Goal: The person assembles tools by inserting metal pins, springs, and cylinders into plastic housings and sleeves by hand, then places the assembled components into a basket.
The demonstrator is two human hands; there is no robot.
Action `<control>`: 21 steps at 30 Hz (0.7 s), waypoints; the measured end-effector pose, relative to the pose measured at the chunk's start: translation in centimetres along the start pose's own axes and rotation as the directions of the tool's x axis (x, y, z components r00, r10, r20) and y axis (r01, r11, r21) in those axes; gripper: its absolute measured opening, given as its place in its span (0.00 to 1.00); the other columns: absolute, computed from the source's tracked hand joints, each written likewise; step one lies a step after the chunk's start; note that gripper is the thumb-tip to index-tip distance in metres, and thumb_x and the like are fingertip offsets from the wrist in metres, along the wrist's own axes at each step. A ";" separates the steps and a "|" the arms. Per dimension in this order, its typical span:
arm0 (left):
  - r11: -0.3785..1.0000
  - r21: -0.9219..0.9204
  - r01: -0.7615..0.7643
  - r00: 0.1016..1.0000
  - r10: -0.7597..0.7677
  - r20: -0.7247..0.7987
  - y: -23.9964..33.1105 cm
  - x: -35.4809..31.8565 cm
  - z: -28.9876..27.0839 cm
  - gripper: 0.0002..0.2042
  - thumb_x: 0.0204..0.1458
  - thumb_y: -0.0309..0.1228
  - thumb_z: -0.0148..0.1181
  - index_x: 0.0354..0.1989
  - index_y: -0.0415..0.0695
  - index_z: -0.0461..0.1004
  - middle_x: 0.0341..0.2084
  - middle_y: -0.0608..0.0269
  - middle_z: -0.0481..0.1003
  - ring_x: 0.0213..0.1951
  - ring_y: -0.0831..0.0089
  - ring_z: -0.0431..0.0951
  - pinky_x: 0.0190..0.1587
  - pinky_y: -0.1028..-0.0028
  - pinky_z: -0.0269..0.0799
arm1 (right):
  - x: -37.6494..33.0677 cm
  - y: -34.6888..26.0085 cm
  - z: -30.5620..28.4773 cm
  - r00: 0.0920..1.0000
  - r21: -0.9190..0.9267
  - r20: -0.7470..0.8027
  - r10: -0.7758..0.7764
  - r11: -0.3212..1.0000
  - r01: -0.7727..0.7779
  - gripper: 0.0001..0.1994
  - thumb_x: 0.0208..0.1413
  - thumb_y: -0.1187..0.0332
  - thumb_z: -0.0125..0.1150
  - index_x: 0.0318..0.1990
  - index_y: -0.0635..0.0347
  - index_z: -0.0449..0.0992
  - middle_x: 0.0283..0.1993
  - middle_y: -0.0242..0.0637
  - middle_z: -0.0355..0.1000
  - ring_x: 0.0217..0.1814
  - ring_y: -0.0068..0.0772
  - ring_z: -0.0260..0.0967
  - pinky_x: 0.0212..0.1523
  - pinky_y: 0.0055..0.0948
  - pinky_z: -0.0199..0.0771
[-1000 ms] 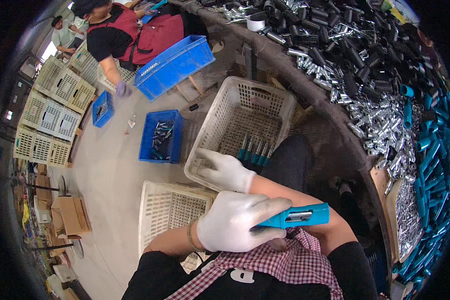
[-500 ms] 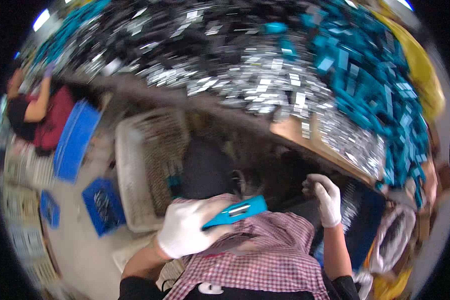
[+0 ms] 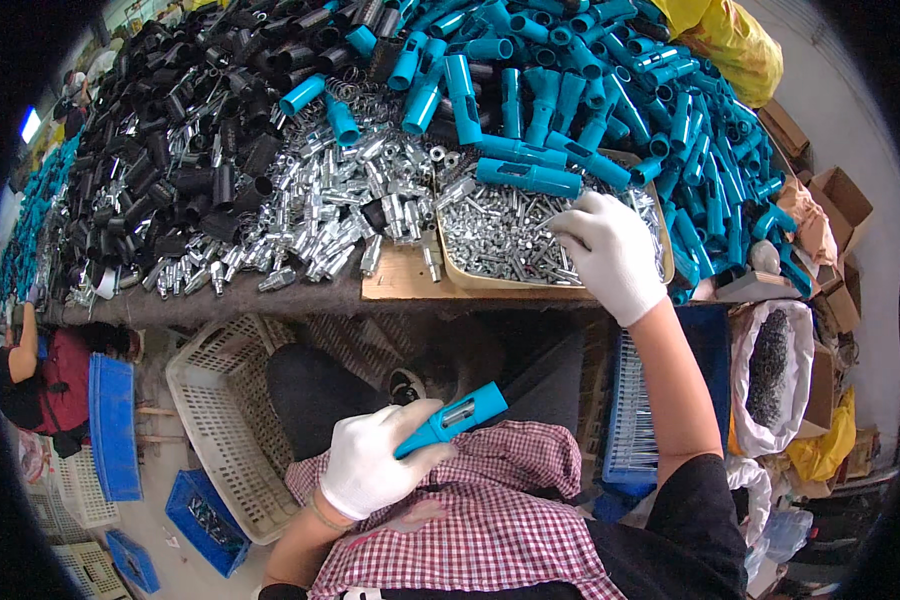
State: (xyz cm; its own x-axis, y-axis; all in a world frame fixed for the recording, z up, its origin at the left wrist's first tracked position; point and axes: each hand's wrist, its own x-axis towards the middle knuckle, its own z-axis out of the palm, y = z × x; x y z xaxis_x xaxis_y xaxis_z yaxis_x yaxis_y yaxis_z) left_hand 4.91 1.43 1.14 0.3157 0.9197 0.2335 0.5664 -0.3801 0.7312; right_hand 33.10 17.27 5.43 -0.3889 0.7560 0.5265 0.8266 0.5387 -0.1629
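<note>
Currently, left hand (image 3: 382,462) grips slotted teal tube (image 3: 454,419), lower centre; right hand (image 3: 610,255), right of centre, overhangs hardware tray (image 3: 515,284), finger-hold indeterminable.

A hand could pass over the front edge of the table (image 3: 220,308) at the wooden board (image 3: 400,282), but teal tubes (image 3: 528,177) bar the tray's back edge and metal fittings (image 3: 335,205) crowd its left.

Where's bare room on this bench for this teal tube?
A small bare wood patch shows at the front edge, between silver fittings and the pale tray. Black tubes at left and teal tubes behind lie heaped.
</note>
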 end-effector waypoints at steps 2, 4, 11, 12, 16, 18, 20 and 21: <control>0.999 -0.009 0.035 0.999 -0.035 0.010 0.2 0.2 0.2 0.21 0.36 0.34 0.74 0.41 0.43 0.79 0.25 0.52 0.77 0.26 0.56 0.80 0.29 0.66 0.74 | 1.0 0.8 0.6 0.995 -0.150 0.057 -0.084 0.984 0.092 0.04 0.47 0.71 0.61 0.30 0.53 0.81 0.31 0.38 0.70 0.38 0.43 0.71 0.41 0.41 0.72; 0.999 -0.002 0.038 0.999 -0.038 0.022 0.1 0.4 0.1 0.21 0.36 0.34 0.74 0.41 0.43 0.79 0.25 0.52 0.77 0.26 0.56 0.80 0.29 0.67 0.74 | 1.7 1.0 1.0 0.989 -0.238 0.104 -0.106 0.963 0.128 0.04 0.46 0.71 0.59 0.28 0.52 0.81 0.30 0.38 0.69 0.37 0.42 0.71 0.39 0.40 0.72; 0.999 0.039 0.028 1.000 -0.028 0.000 -0.4 0.5 -0.1 0.20 0.38 0.38 0.74 0.41 0.45 0.79 0.23 0.55 0.77 0.24 0.56 0.80 0.28 0.66 0.74 | 2.4 0.9 0.7 0.949 -0.308 0.186 -0.256 0.902 0.304 0.03 0.46 0.73 0.56 0.29 0.56 0.76 0.32 0.37 0.67 0.38 0.41 0.69 0.39 0.37 0.71; 0.998 0.044 0.050 0.999 -0.050 -0.004 -0.6 0.3 -0.1 0.20 0.38 0.38 0.74 0.41 0.45 0.79 0.23 0.55 0.77 0.24 0.56 0.80 0.28 0.66 0.74 | 2.1 0.2 0.5 0.955 -0.270 0.121 -0.270 0.917 0.293 0.02 0.46 0.72 0.59 0.29 0.57 0.76 0.32 0.38 0.69 0.38 0.42 0.70 0.39 0.38 0.71; 0.993 0.118 0.008 1.000 -0.008 -0.001 -1.0 0.1 -0.5 0.21 0.37 0.40 0.74 0.40 0.46 0.79 0.23 0.56 0.77 0.24 0.58 0.80 0.27 0.67 0.74 | -1.1 -5.5 -1.6 0.919 0.498 0.273 -0.283 0.859 0.116 0.07 0.43 0.72 0.64 0.33 0.55 0.76 0.32 0.38 0.72 0.38 0.45 0.72 0.41 0.39 0.72; 0.986 0.160 -0.037 0.999 0.037 0.004 -1.1 -0.1 -0.7 0.21 0.36 0.40 0.74 0.40 0.46 0.79 0.23 0.57 0.77 0.23 0.58 0.79 0.27 0.67 0.74 | -2.6 -7.7 -0.7 0.876 0.600 0.276 -0.396 0.783 0.165 0.10 0.40 0.75 0.67 0.33 0.55 0.78 0.33 0.35 0.73 0.38 0.43 0.72 0.40 0.38 0.72; 0.981 0.192 -0.029 0.999 0.023 0.034 -0.8 -0.1 -1.0 0.21 0.36 0.40 0.74 0.40 0.46 0.79 0.22 0.58 0.77 0.22 0.59 0.79 0.26 0.67 0.74 | -3.5 -8.9 0.6 0.835 0.650 0.272 -0.478 0.731 0.206 0.11 0.39 0.72 0.68 0.33 0.54 0.77 0.35 0.33 0.72 0.40 0.41 0.71 0.41 0.38 0.71; 0.980 0.200 -0.015 0.998 0.004 0.057 -0.7 -0.2 -1.1 0.20 0.36 0.39 0.74 0.39 0.45 0.79 0.22 0.58 0.77 0.23 0.60 0.79 0.28 0.67 0.74 | -3.9 -9.3 1.2 0.823 0.662 0.256 -0.507 0.712 0.233 0.10 0.40 0.71 0.67 0.34 0.54 0.76 0.35 0.33 0.71 0.40 0.41 0.70 0.41 0.38 0.70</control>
State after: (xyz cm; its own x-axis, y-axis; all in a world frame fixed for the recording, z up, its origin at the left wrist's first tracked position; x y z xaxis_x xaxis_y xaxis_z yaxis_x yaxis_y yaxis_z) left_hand 3.62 1.60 1.33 0.3610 0.9110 0.1994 0.7025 -0.4063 0.5844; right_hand 26.42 9.76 3.92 -0.8434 0.4438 0.3027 0.2284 0.8062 -0.5457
